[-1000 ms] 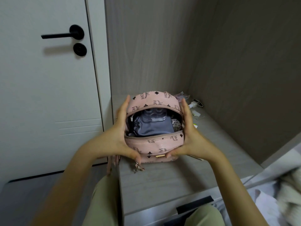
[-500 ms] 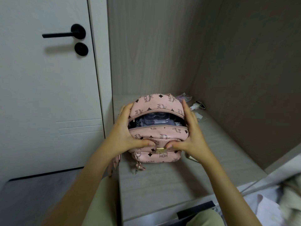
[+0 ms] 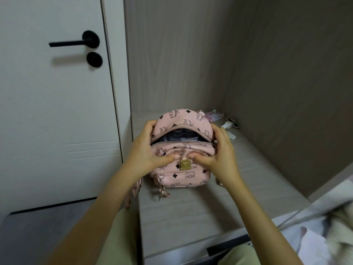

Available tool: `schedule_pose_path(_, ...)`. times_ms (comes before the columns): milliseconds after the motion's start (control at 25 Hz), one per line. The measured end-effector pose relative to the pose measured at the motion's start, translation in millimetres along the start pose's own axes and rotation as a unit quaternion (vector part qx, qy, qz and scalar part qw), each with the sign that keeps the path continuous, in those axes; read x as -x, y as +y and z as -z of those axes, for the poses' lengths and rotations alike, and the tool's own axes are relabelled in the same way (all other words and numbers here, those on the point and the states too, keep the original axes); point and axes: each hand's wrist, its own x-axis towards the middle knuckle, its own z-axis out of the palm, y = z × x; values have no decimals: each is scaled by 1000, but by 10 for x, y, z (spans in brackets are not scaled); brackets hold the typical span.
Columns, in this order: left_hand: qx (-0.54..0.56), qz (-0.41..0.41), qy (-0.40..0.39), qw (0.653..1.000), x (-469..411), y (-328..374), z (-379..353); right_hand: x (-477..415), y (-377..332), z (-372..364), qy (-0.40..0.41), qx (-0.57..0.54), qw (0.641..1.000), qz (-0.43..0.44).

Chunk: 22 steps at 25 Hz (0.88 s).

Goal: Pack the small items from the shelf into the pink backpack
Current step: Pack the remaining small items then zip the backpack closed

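Small pink monogram-print leather backpack (image 3: 183, 169) sits upright on the grey wood-grain shelf (image 3: 191, 211), near its left edge and toward the back wall. Top zip partly open, narrow gap showing a clear plastic case (image 3: 180, 135) over dark contents; gold square clasp (image 3: 185, 164) on the backpack's front; zip pull and pink strap hang off its lower left over the shelf edge. Left hand (image 3: 147, 153) clamps the backpack's left side, grip pressed onto the front panel, thumb meeting the other thumb just above the clasp. Right hand (image 3: 219, 152) does the same on the right side, fingers curled over the top flap. Behind-right of the backpack: crumpled pinkish wrapper (image 3: 214, 116), small white bottle (image 3: 228, 124), white scrap (image 3: 232, 136). Shelf in front of the backpack is bare; white door with black lever handle (image 3: 74, 42) to its left.
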Motion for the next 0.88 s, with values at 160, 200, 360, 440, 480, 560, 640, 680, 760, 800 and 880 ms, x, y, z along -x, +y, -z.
schedule_pose_path(160, -23, -1, 3, 1000, 1, 71, 27, 31, -24, 22, 0, -52, 998, -28)
schedule_pose_path(200, -24, -15, 4, 1000, 39, 93, 18, 78, -30, 29, 7, -35, 999, -11)
schedule_pose_path(360, -117, -98, -24, 988, 136, 136, 42, 285, -85, 77, -19, 36, 997, 62)
schedule_pose_path(440, -115, -89, -71, 987, 136, 167, 110, 334, -117, 187, -45, 8, 997, 58)
schedule_pose_path(480, -98, -81, -82, 989, 135, 192, 133, 346, -148, 247, -67, -3, 996, 55)
schedule_pose_path(560, -40, -70, -68, 994, 126, 252, 138, 364, -214, 312, -107, -5, 993, 50)
schedule_pose_path(640, -12, -66, -46, 997, 116, 277, 98, 386, -254, 305, -115, -6, 992, 46)
schedule_pose_path(680, -27, -72, -43, 996, 116, 274, 75, 398, -268, 290, -114, -10, 993, 42)
schedule_pose_path(760, -57, -80, -50, 994, 122, 256, 47, 413, -273, 287, -124, -18, 991, 41)
schedule_pose_path(800, -61, -72, -53, 994, 124, 259, 43, 420, -269, 311, -134, -23, 990, 42)
schedule_pose_path(880, -63, -54, -54, 995, 113, 268, 40, 426, -245, 382, -145, -55, 987, 40)
